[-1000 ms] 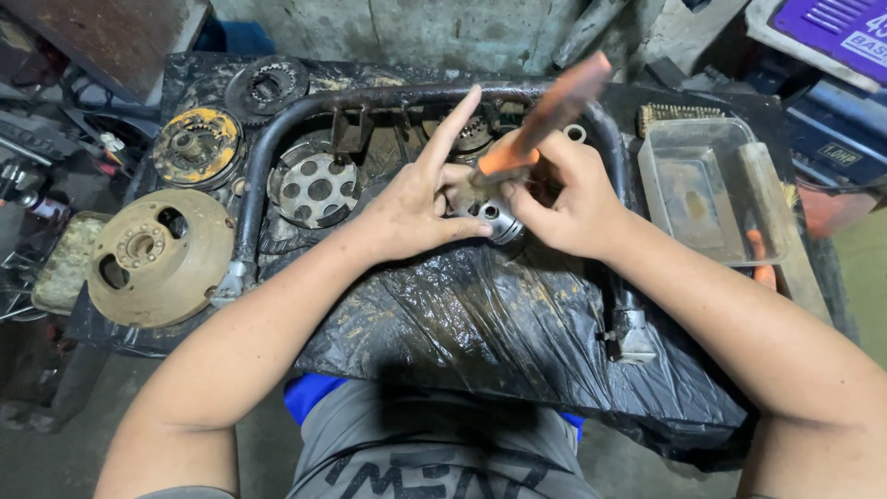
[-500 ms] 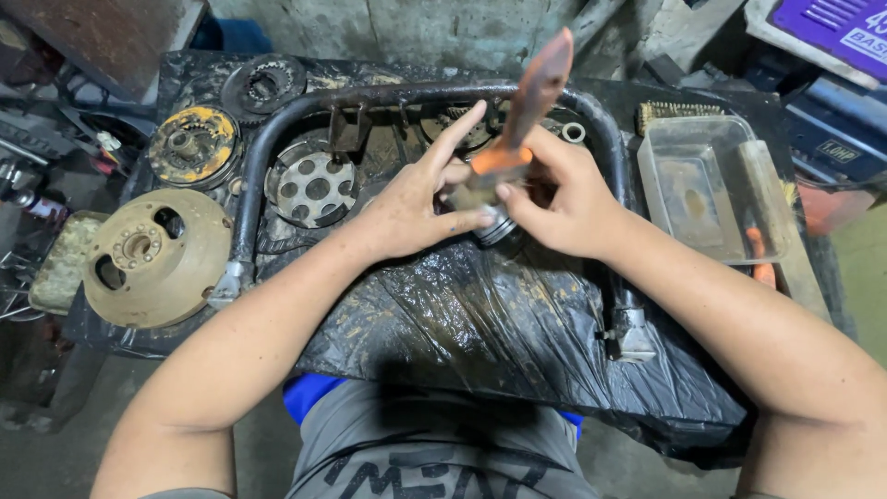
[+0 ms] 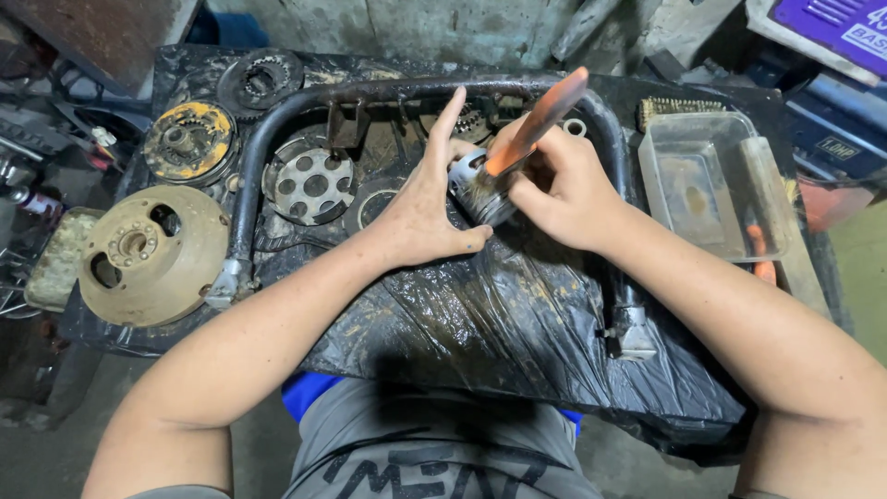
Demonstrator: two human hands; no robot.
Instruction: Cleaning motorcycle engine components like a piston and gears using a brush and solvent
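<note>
My right hand [image 3: 564,189] grips a paintbrush [image 3: 531,129] with an orange handle, its bristles pressed down on a small round metal part [image 3: 480,199]. My left hand [image 3: 430,203] holds that metal part from the left, fingers spread and the forefinger pointing up. Both hands work over a black plastic sheet [image 3: 499,323] spread across my lap and the bench. A curved black metal tube frame [image 3: 277,120] arches around the spot where the hands are.
To the left lie a large tan flywheel [image 3: 152,254], a yellow-stained disc [image 3: 189,139], a perforated round plate [image 3: 309,185] and a dark gear ring [image 3: 259,79]. At right stand a clear plastic tray [image 3: 707,185] and a wire brush [image 3: 679,109].
The brush handle has swung from upright to leaning right, and the bristles have shifted on the metal part. My left forefinger has straightened upward.
</note>
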